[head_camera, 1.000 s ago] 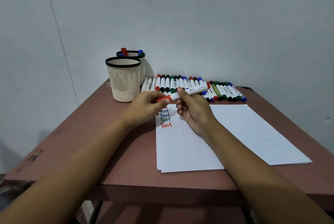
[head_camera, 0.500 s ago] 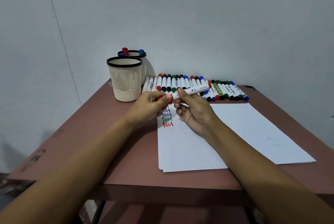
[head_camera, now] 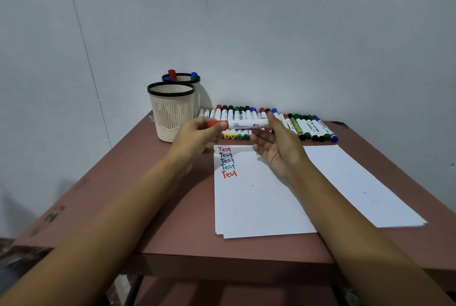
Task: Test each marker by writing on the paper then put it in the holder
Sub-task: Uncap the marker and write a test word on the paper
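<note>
Left hand [head_camera: 199, 133] pinches the red marker [head_camera: 246, 124] level by its cap; right hand [head_camera: 278, 147] beside it, fingers loosely spread.

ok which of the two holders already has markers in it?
The rear holder, behind the front holder: a red marker and a blue marker poke above its rim. The front one shows none.

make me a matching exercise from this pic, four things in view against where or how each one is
Things:
1. held marker
2. rear holder
3. paper
4. marker row

States:
a. five words written on it
b. lying side by side
c. marker ends poke out of its top
d. pinched at its red cap by the left hand

Pairs: 1-d, 2-c, 3-a, 4-b
</note>
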Motion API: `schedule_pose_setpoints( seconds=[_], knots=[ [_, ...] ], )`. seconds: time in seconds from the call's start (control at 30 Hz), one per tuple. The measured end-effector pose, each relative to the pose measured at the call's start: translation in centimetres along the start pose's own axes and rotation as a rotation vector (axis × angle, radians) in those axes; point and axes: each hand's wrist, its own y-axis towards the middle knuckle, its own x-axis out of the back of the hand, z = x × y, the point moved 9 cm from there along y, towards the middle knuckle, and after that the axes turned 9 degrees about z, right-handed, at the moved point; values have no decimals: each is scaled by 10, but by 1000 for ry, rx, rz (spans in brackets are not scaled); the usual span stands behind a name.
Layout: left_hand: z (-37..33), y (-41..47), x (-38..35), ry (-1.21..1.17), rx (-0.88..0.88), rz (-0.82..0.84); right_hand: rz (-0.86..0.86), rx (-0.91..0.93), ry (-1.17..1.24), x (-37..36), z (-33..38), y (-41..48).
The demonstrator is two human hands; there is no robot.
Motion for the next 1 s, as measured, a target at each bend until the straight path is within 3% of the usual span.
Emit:
schedule_pose_setpoints(
  seconds=[0.13, 0.3, 0.4, 0.67, 1.0],
  knots=[
    [-26, 0, 9, 237, -108, -87, -198, 112, -372, 26, 13, 7],
    [-91, 18, 25, 617, -291, -224, -27, 276, -1139, -1, 5, 9],
    [-125, 42, 55, 705, -321, -328, 70, 323, -1390, -12, -6, 10],
    [-152, 95, 116, 874, -225, -457, 97, 319, -1507, -13, -11, 10],
    [-92, 131, 105, 1076, -22, -248, 101, 288, -1538, -12, -14, 13]
  ],
)
